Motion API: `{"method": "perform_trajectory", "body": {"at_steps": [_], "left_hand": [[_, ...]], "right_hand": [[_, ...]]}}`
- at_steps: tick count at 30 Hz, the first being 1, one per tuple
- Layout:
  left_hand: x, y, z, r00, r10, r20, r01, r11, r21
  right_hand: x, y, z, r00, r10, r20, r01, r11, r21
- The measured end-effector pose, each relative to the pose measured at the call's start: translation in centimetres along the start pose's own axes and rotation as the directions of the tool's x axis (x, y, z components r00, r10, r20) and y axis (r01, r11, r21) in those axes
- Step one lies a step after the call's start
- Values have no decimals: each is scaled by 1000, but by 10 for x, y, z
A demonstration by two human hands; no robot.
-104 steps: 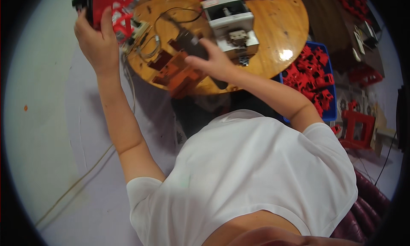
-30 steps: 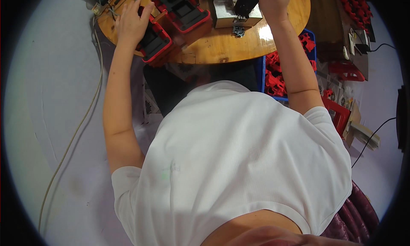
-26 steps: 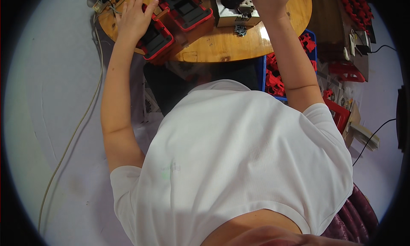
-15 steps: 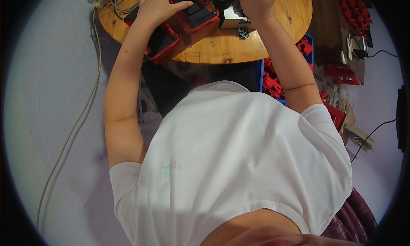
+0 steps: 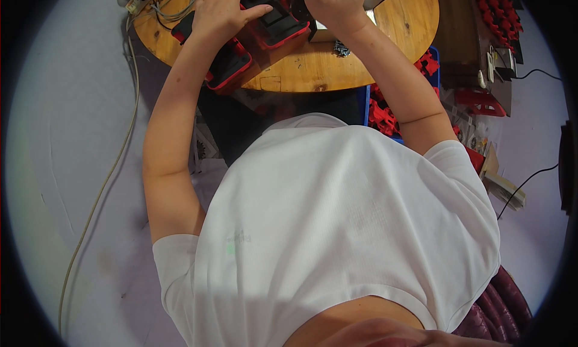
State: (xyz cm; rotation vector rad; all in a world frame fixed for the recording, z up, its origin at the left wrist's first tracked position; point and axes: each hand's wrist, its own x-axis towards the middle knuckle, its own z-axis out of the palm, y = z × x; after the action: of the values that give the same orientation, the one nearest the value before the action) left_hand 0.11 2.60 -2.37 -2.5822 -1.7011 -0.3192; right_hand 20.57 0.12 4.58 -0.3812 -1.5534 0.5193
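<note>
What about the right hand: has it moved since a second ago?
Yes. The right hand has moved left: it was right of the small metal pile on the table; now it's almost straight beyond it.

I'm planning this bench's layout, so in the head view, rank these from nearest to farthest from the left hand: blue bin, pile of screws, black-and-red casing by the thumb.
1. Black-and-red casing: at the left hand, by its thumb.
2. Pile of screws: right of the casing, on the wooden table.
3. Blue bin: farther right, beyond the table's near edge.
</note>
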Motion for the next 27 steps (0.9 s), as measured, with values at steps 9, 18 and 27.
{"method": "perform_trajectory", "body": {"at_steps": [9, 18, 27], "left_hand": [[13, -38, -7, 955, -44, 294, 146, 931, -336], [15, -54, 14, 991, 21, 129, 37, 900, -435], [15, -62, 11, 971, -36, 235, 130, 908, -399]], "right_hand": [[-4, -14, -80, 988, 10, -156, -21, 997, -69], [-37, -3, -88, 978, 37, -205, -60, 992, -107], [-1, -35, -46, 964, 233, -130, -216, 967, 133]]}}
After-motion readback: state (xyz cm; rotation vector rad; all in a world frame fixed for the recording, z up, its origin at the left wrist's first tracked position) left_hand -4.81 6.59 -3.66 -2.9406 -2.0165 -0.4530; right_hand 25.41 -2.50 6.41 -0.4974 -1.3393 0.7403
